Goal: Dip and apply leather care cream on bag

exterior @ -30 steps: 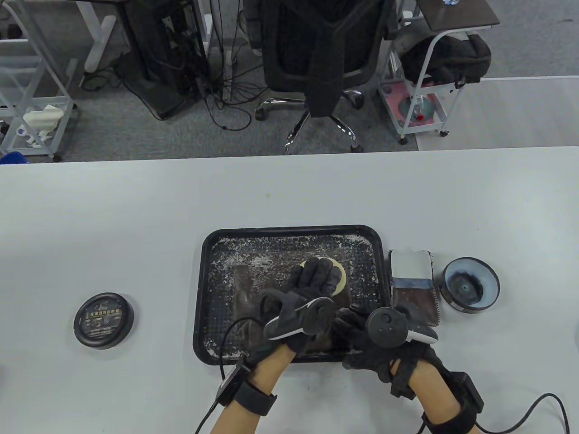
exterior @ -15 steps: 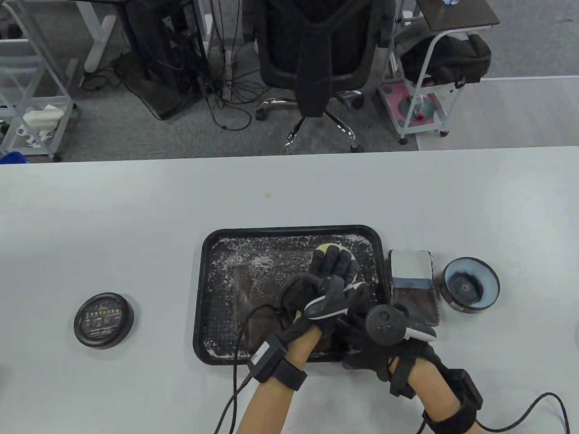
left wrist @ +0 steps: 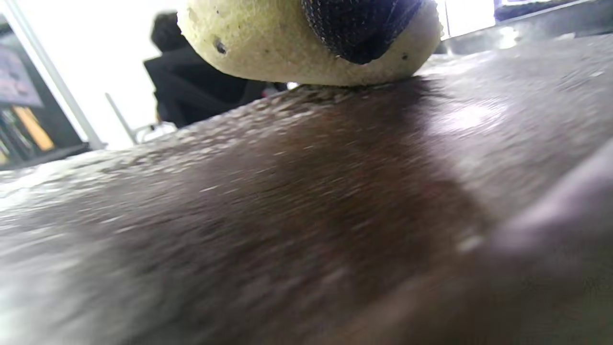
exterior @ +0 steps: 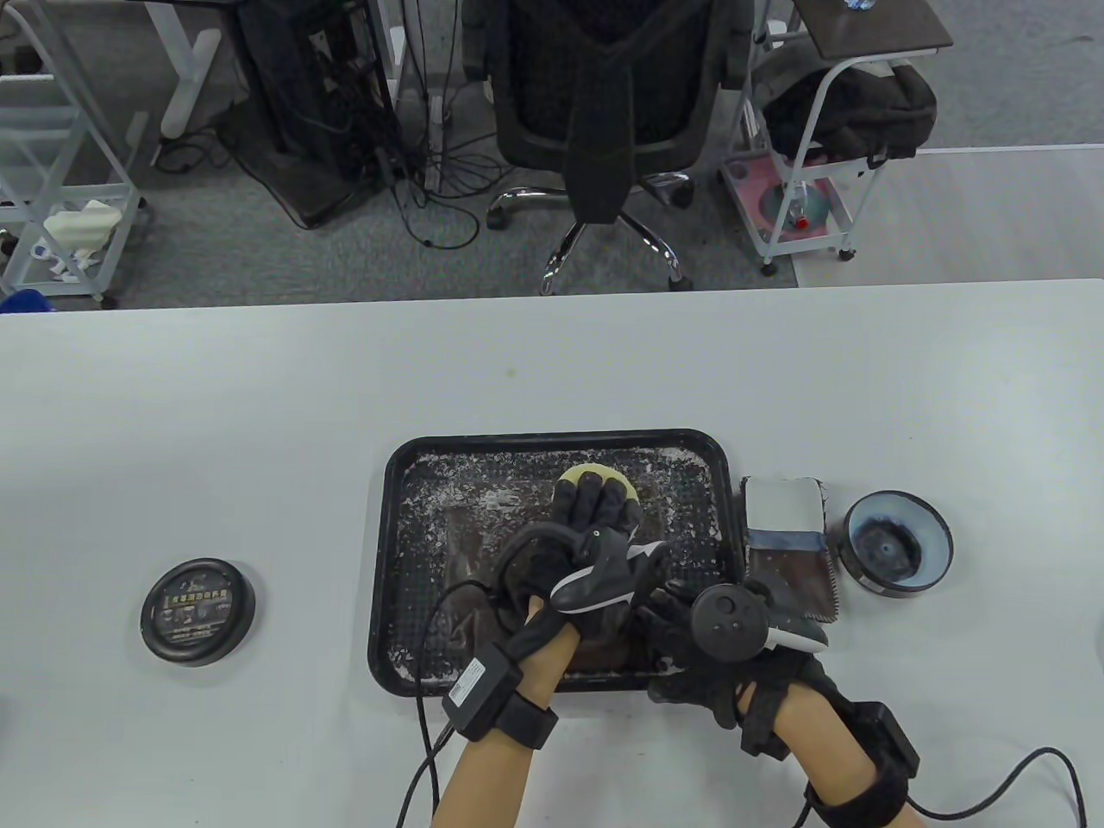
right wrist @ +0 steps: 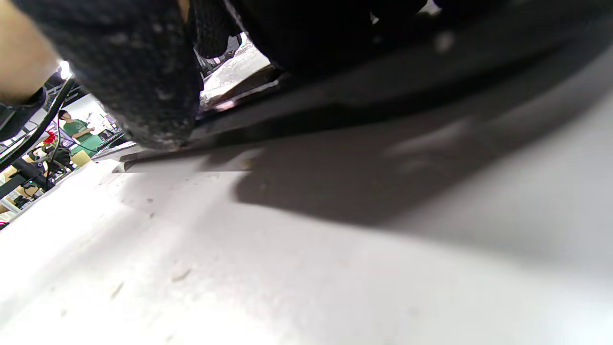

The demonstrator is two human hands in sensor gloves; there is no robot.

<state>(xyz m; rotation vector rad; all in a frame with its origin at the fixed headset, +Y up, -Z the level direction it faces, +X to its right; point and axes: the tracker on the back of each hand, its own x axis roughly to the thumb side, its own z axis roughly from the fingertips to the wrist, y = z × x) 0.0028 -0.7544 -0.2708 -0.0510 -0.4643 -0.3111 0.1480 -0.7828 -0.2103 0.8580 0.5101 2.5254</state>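
The right hand (exterior: 703,655) rests at the near right corner of the black tray (exterior: 392,552), its fingers lying on the near edge of the brown leather bag (exterior: 474,552); whether that grip is curled on the leather or merely pressing it cannot be told, since the tracker hides the fingers. Just left of it the left hand (exterior: 586,552) reaches over the bag with straight fingers (exterior: 595,504) laid flat on a round yellow sponge (exterior: 580,474), pressing it down, so this grip is flat and unclenched. In the left wrist view the sponge (left wrist: 268,43) touches the bag (left wrist: 287,206) with a fingertip on top. The bag lies inside the tray, which is speckled with white residue. On the bench (exterior: 259,388), right of the tray, lie a leather swatch (exterior: 789,552) and the opened cream jar (exterior: 897,542); well to the left sits the black lid (exterior: 197,611)
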